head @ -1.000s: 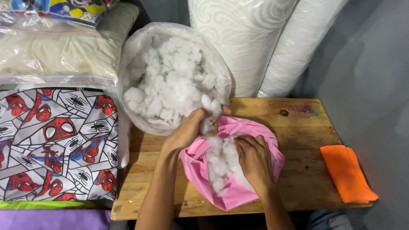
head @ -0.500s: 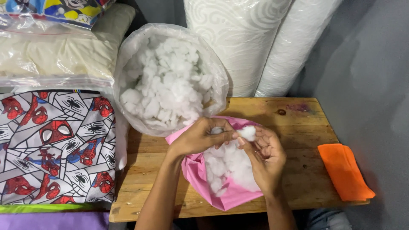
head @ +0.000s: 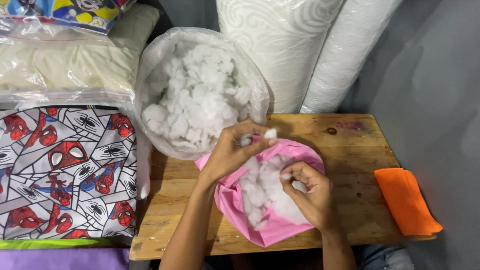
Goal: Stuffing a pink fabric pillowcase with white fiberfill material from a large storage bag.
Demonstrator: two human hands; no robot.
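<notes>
A pink fabric cover (head: 235,205) lies open on the wooden table (head: 350,150), partly filled with white fibre stuffing (head: 260,192). My left hand (head: 232,150) grips the cover's upper edge, with a tuft of stuffing at its fingertips. Inside the opening, my right hand (head: 310,192) presses down on the stuffing with curled fingers. Just behind the cover stands a large clear plastic bag (head: 200,95) full of loose white stuffing.
A cushion with a cartoon web print (head: 65,170) lies left of the table. Bagged pillows (head: 65,65) are stacked behind it. Two white rolls of wrapped material (head: 310,45) lean at the back. Folded orange cloth (head: 406,200) sits at the table's right edge.
My left hand has stayed at the cover's top edge. My right hand came up with a tuft, then went back down into the cover onto the stuffing.
</notes>
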